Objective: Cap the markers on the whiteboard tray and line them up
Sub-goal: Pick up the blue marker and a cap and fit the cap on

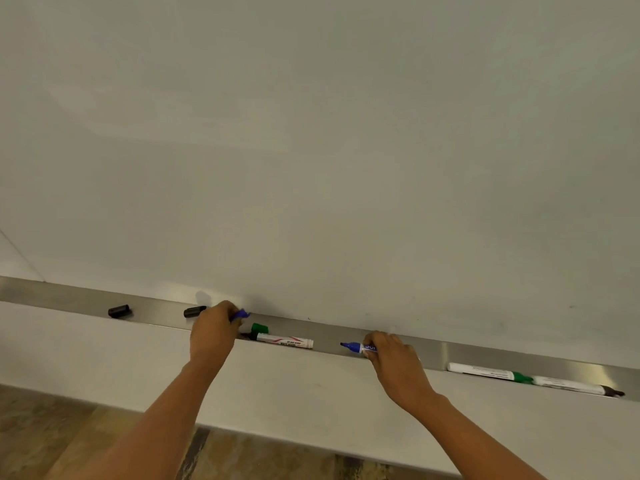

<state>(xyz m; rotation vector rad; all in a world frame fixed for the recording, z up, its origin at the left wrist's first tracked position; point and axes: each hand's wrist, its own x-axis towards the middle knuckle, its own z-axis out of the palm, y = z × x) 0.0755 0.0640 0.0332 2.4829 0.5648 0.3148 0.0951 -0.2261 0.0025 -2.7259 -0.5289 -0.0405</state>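
Head view: left hand (211, 332) pinches blue cap (240, 315), right hand (391, 355) grips uncapped blue marker (353, 347); at three o'clock, markers (540, 379) uncapped; nothing capped yet.

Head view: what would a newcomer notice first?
Two bare hands at the whiteboard tray: the left hand closed on a blue cap, the right hand gripping an uncapped blue marker, tip pointing left. Between them lie a green cap and an uncapped black-tipped marker; two black caps sit further left, and two more markers far right.
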